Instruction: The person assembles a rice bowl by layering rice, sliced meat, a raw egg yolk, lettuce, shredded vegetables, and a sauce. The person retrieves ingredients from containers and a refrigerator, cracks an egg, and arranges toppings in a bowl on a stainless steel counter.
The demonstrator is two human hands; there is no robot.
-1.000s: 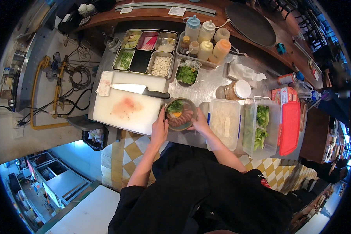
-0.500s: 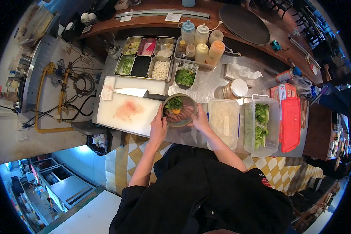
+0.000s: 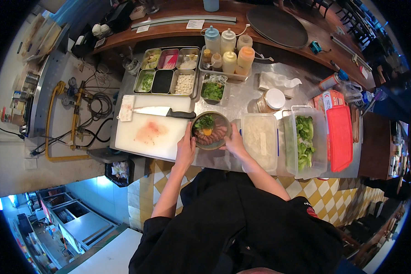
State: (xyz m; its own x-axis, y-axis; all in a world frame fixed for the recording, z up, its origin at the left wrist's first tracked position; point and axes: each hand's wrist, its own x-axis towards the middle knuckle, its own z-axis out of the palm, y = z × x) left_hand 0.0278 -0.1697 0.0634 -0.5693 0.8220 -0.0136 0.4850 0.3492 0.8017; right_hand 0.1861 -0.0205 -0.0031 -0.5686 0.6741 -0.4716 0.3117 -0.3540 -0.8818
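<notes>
A round grey-green bowl (image 3: 211, 146) is between my two hands at the front of the steel counter. Sliced pinkish meat (image 3: 218, 134) fans around an orange egg yolk (image 3: 207, 132) in it, with chopped greens (image 3: 204, 121) at the top left. My left hand (image 3: 186, 142) grips the bowl's left side, and my right hand (image 3: 234, 140) its right side. Whether the bowl's base touches the counter, I cannot tell. To the left lies a white cutting board (image 3: 164, 134) with a reddish stain. A black-handled knife (image 3: 162, 111) rests along its far part, beside a folded white cloth (image 3: 126, 108).
Behind the board stands a metal tray of ingredient pans (image 3: 197, 73). Squeeze bottles (image 3: 229, 61) fill a bin beside it. On the right are a rice-filled container (image 3: 259, 150), a tub of lettuce (image 3: 317, 146), a red lid (image 3: 340, 141) and a white-lidded jar (image 3: 275, 99).
My view has shifted slightly, so the counter items sit a little differently in the picture. Both hands still hold the bowl in nearly the same place.
</notes>
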